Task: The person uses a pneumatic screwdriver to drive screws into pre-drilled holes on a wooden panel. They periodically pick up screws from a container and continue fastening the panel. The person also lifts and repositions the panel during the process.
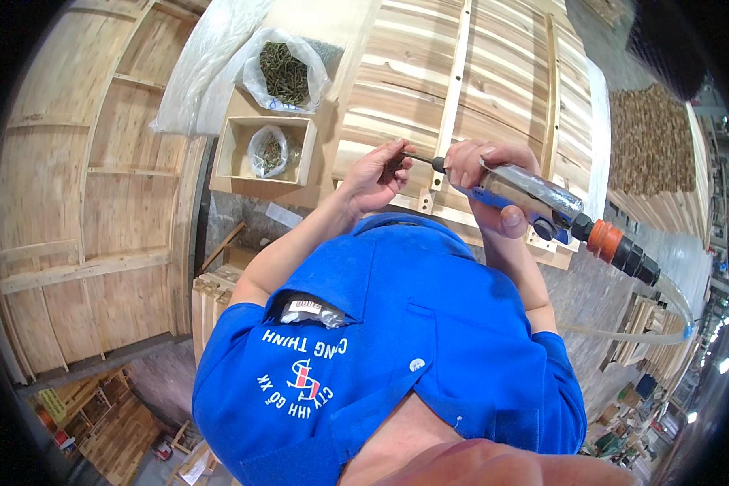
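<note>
My right hand [490,174] is wrapped round an air screwdriver [539,194] with a silver and blue body, an orange collar and a clear hose at its back end. Its long thin bit [423,158] points left. At the bit's tip, my left hand [373,176] has thumb and fingers pinched together, with small dark screws [396,162] partly hidden in the curled fingers. Both hands are over the near edge of a slatted wooden panel [405,97]. A pale batten [454,77] with holes runs across the panel, close to the bit.
Left of the panel, an open plastic bag [257,81] of dark screws stands behind a wooden box [223,154] holding a smaller bag [269,154]. Large framed wooden panels [125,211] stand at the far left. Stacked wood pieces [652,142] are at right. The hose [672,336] loops beside my right arm.
</note>
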`<state>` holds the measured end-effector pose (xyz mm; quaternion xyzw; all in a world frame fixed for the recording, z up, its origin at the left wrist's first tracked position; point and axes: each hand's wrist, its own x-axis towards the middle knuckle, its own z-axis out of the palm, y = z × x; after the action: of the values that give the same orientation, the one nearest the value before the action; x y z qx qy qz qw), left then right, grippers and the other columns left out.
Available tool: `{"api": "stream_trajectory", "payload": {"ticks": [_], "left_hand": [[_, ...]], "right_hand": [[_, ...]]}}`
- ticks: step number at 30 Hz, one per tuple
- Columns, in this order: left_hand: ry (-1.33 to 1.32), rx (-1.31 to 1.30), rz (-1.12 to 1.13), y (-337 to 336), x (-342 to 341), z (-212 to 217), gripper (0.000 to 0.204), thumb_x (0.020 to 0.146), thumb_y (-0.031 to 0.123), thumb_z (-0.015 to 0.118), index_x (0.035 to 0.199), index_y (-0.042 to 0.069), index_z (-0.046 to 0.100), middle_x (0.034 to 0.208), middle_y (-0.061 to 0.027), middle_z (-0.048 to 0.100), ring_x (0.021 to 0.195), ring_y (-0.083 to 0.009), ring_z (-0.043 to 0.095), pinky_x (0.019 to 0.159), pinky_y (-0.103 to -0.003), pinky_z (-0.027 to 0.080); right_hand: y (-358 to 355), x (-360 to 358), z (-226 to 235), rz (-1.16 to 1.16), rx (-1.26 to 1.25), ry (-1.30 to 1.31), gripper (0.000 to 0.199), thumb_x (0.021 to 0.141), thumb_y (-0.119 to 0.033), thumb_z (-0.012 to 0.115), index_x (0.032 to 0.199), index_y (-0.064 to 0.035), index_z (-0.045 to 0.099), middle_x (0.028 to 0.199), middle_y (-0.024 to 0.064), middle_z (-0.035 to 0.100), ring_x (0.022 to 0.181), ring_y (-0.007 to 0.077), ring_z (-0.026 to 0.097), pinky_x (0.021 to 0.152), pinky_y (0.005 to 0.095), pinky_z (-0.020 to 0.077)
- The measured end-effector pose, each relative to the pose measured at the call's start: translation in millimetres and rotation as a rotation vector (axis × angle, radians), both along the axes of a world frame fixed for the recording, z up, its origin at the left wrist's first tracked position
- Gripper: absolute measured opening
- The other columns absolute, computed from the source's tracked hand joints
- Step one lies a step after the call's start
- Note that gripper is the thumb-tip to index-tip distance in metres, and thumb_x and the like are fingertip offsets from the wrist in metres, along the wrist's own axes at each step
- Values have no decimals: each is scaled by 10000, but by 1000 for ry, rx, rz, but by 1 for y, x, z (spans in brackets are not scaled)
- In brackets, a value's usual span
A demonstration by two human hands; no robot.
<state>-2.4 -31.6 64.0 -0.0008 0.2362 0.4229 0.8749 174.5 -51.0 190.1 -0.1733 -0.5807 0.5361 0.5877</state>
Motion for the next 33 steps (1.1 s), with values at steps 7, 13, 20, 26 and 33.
{"api": "stream_trajectory", "payload": {"ticks": [7,13,20,26,33], "left_hand": [[-4,-78,159,-5,7,12,161,916,192,530,1011,69,572,902,-23,607,711,-75,557,569,-206,410],[-113,-121,183,-6,9,17,172,928,241,505,966,86,570,797,-2,610,697,-87,557,573,-207,420],[-18,-147,20,-21,-7,0,169,935,243,485,964,84,536,676,15,522,659,-129,519,566,-230,410],[499,15,231,-16,-92,-24,159,923,220,497,954,70,535,699,3,505,626,-126,488,538,-239,403],[154,155,405,3,-195,-38,194,885,97,467,1048,58,565,819,-68,580,682,-148,541,570,-230,435]], "right_hand": [[0,-10,-2,-64,141,18,553,775,-462,620,1085,-36,452,719,84,526,675,209,514,701,406,407],[3,-10,-1,21,133,32,553,778,-460,643,1096,-52,447,767,87,532,770,224,521,794,428,410],[16,-6,11,-164,321,-33,585,775,-502,570,1073,-13,449,744,109,537,677,239,530,681,421,435],[29,23,20,-191,550,-10,645,798,-561,507,1105,2,438,733,109,514,671,234,533,668,421,439],[27,30,25,-164,491,37,604,783,-516,560,1085,-9,433,720,105,512,664,235,535,660,412,430]]}}
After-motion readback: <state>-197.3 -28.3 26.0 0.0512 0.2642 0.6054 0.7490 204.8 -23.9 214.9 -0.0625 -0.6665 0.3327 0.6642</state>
